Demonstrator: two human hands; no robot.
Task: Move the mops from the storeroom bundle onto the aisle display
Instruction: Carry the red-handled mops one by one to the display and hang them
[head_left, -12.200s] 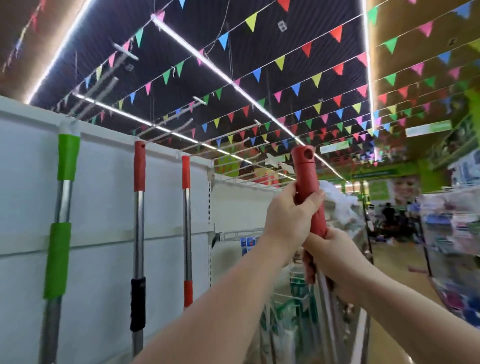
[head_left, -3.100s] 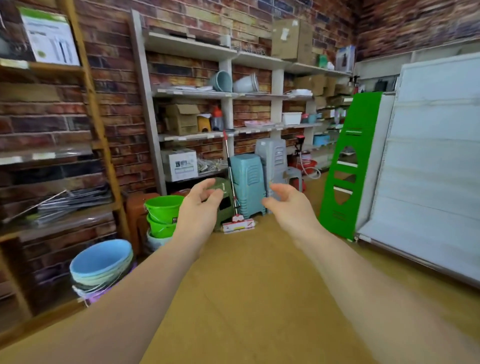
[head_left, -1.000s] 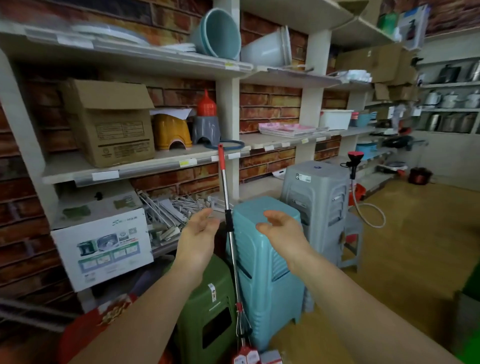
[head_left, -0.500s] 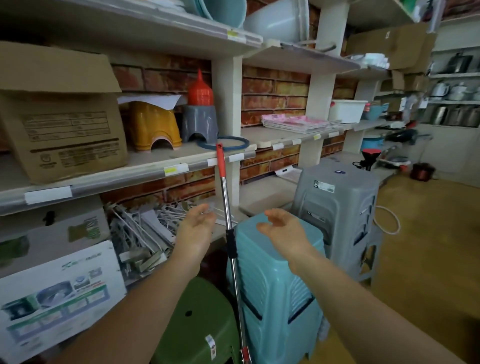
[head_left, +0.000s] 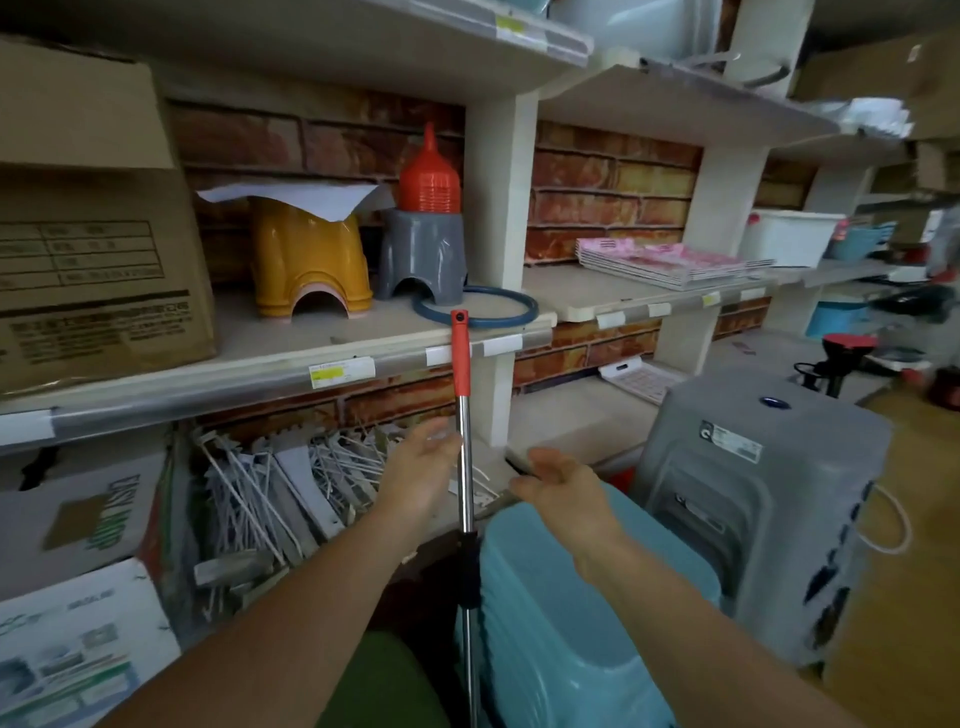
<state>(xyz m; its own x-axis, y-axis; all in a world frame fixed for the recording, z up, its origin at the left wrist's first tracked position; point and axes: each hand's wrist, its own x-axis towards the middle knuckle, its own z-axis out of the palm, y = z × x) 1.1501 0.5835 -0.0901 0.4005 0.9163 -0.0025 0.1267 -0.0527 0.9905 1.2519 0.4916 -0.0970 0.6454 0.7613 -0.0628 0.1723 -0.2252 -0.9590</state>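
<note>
Mop handle within reach, not yet gripped

Mop (head_left: 464, 467) stands almost upright in the storeroom, its orange top grip leaning against the front edge of the shelf (head_left: 260, 379) that carries the yellow stool (head_left: 306, 270) and the grey stool (head_left: 423, 260). Its bare metal shaft runs down from that edge, past a black sleeve, and out of view at the bottom between the green stool (head_left: 384, 686) and the blue stool (head_left: 571, 613). The mop head is not in view.

The step in hand looks like the pick-up: both arms reach toward the shaft below the shelf edge. The left hand (head_left: 421, 473) is on the left of the shaft with its fingers (head_left: 441, 434) loose and lightly spread; their tips sit right at the metal, though blur makes it impossible to tell whether they touch it. The right hand (head_left: 561, 483) is to the right of the shaft and clearly apart from it, palm turned up and inward, fingers relaxed and holding nothing.

By my reading, the next move calls for the left fingers to wrap round the shaft just under the orange grip, and the right hand to take hold lower, near the black sleeve. Then the mop must be lifted straight up and drawn away from the shelf, so the hidden lower end comes free of the stools without snagging.
</note>
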